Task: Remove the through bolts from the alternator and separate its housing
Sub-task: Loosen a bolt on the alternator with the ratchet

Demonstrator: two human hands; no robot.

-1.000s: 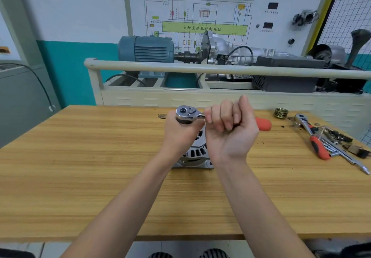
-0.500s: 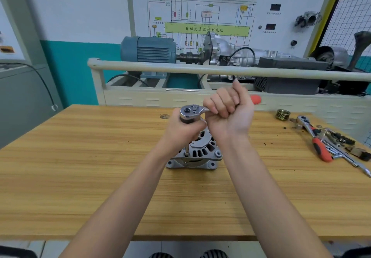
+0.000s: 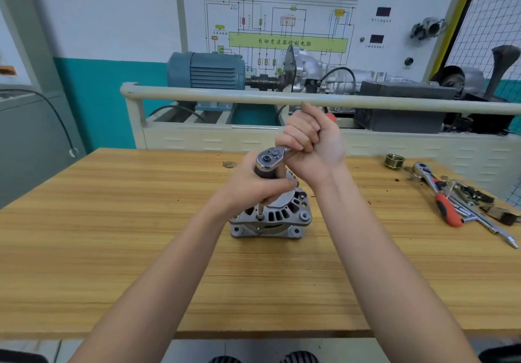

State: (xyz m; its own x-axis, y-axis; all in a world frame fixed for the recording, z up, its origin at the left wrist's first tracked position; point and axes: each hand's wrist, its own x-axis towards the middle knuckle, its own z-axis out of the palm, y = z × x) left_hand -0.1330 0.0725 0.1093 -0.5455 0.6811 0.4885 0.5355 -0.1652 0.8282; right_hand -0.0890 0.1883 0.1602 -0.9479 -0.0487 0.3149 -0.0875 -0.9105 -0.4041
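Near the middle of the frame the alternator (image 3: 270,218) sits on the wooden workbench (image 3: 112,249), its ribbed silver housing facing up and its mounting lugs toward the lower edge. A ratchet wrench (image 3: 272,157) stands over it on a slim extension bar (image 3: 260,209) that drops to the left rim of the housing, where its tip meets what looks like a bolt head, too small to make out. The left hand (image 3: 253,185) wraps around the upright shaft just below the ratchet head, fingers curled tight and the thumb pressed across the front. The right hand (image 3: 313,145) is closed in a fist round the ratchet's handle, which angles up and away toward the top of the frame; only a sliver of its red grip (image 3: 332,117) peeks out past the knuckles. Both forearms reach in from the bottom of the frame. At the right edge of the bench lie a second ratchet with a red handle (image 3: 439,196), a loose pile of metal tools (image 3: 476,207) touching it, and just left of those a small brass threaded ring (image 3: 394,161). Behind the bench, across the upper half of the frame, stands a training rig with a blue-grey motor (image 3: 205,70) and a wiring diagram board (image 3: 287,24).
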